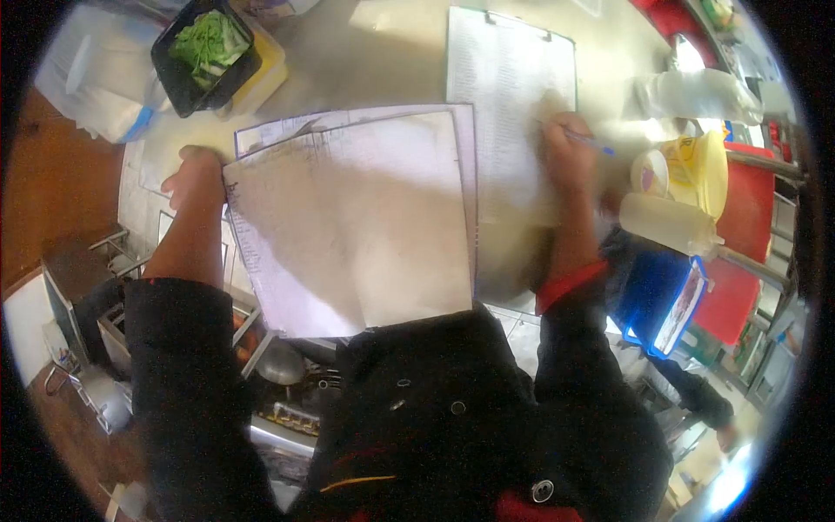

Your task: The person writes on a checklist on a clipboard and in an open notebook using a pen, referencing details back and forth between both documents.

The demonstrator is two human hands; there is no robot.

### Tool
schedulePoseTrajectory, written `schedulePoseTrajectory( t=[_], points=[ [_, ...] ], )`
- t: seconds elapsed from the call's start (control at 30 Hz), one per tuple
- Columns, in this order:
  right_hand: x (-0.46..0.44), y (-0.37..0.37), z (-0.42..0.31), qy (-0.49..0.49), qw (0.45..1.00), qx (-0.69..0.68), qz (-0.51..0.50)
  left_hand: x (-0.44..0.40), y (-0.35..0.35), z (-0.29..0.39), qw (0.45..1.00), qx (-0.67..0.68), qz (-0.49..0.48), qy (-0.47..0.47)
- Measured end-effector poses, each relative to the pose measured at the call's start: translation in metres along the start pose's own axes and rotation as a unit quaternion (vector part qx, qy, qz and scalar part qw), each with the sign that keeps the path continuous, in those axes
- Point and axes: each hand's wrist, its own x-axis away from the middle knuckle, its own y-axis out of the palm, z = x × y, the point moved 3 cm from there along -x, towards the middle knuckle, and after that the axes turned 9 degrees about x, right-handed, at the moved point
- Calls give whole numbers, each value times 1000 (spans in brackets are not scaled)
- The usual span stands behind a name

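A paper stack [391,235] lies on a counter [374,65], the left hand [197,174] at its far left corner. Beyond that corner: a tray [180,94] holding leafy greens [209,45]. Right of the stack: a clipboard [500,78], the right hand [571,155], then 1 bottle [663,221] and 1 tub [706,174].

A black, long-sleeved jacket [391,435] is worn, its right cuff [570,285] edged in bright red. The front is dotted with round, pale-rimmed buttons [542,491] and marked by a thin yellow-orange curve [357,482].
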Motion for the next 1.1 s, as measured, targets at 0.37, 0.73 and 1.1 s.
schedulePoseTrajectory(
  t=[0.37, 0.73, 1.1],
  points=[
    [1, 3, 44, 126, 973, -189, -28, -17, 4, -6, 997, 12, -71, 42],
    [-7, 0, 20, 149, 966, -209, -21, -11, -4, -6, 998, -14, -25, 54],
    [-2, -5, 11, 150, 971, -182, -43, -15, -3, -13, 998, -25, -17, 58]
  ],
)
